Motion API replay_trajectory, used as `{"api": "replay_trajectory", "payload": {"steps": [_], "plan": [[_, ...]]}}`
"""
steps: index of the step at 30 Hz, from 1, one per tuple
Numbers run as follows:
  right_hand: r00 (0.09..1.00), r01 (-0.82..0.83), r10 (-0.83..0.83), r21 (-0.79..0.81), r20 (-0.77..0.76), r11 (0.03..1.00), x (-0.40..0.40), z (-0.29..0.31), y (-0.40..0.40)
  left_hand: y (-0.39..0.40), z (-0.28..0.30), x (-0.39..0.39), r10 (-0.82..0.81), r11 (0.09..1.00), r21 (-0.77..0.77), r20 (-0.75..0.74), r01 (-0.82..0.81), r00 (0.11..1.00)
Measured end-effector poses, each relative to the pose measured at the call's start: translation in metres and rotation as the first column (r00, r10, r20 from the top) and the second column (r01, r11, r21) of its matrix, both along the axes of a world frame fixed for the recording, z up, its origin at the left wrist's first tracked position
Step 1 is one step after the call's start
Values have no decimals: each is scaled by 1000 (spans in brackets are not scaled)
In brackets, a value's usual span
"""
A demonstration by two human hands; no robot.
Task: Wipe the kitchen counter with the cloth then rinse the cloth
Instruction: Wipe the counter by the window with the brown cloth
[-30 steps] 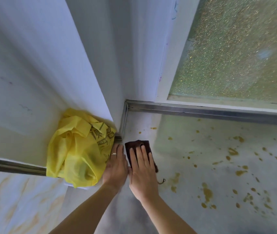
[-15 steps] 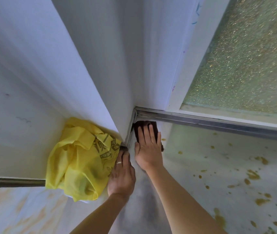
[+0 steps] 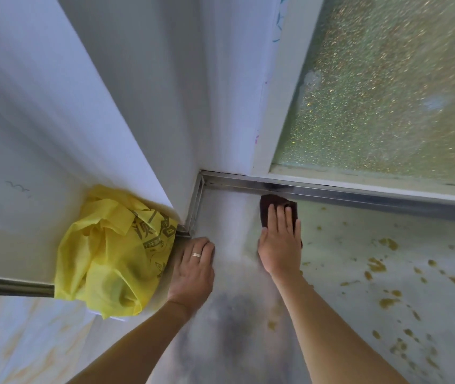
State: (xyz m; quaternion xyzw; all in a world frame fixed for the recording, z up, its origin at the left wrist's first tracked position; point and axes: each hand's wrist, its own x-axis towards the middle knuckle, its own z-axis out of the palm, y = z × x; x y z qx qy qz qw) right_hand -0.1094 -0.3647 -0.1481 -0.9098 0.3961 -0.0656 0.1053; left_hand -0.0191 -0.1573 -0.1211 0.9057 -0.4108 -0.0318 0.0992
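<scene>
A small dark brown cloth (image 3: 272,205) lies flat on the pale counter (image 3: 345,314), close to the metal strip at the back wall. My right hand (image 3: 280,241) presses on it with straight fingers, covering most of it. My left hand (image 3: 193,270), with a ring on one finger, rests on the counter beside the yellow bag, its fingertips curled under. Brown splatter stains (image 3: 377,266) dot the counter to the right of the cloth.
A crumpled yellow plastic bag (image 3: 112,250) sits against the white wall corner on the left. A metal edge strip (image 3: 359,194) runs along the back under a frosted window (image 3: 392,87). Another metal rail (image 3: 7,285) runs at the left.
My right hand has slid the cloth from the wall corner to the right along the back strip. My left hand has stayed beside the yellow bag.
</scene>
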Motion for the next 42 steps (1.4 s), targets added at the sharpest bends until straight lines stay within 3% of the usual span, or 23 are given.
{"api": "replay_trajectory", "payload": {"steps": [3, 7, 9, 11, 13, 16, 21, 30, 39, 42], "plan": [[996, 88, -88, 19, 22, 996, -37, 9, -16, -23, 8, -4, -12, 1000, -16, -37, 11, 999], [922, 274, -304, 152, 240, 950, -45, 31, -17, -46, 5, -9, -10, 1000, 19, -46, 11, 999], [922, 209, -219, 68, 318, 976, -39, 42, -1, -50, -1, -10, -16, 999, 42, -45, 18, 999], [971, 18, -6, -47, 237, 999, -32, 44, 26, -49, -8, -10, -32, 998, 59, -39, 34, 999], [982, -126, 126, -9, 140, 992, -22, 35, 48, -46, -14, -10, -49, 995, 81, -25, 51, 998], [983, -134, 125, 63, 132, 989, -8, 13, 53, -45, -15, -10, -32, 997, 71, -35, 35, 999], [984, -125, 121, 23, 131, 992, 16, 2, 38, -46, -12, -10, -17, 999, 48, -41, 19, 999], [948, -272, 262, 35, 182, 962, 23, -1, -12, -46, -10, -11, -2, 1000, -26, -46, 1, 999], [984, 30, -37, 44, 173, 999, -137, 9, -55, -14, -7, -40, 9, 999, -38, -66, -11, 998], [946, 182, -224, 190, 234, 965, -148, 31, -45, 25, -7, -77, 26, 999, -37, -35, -28, 999]]}}
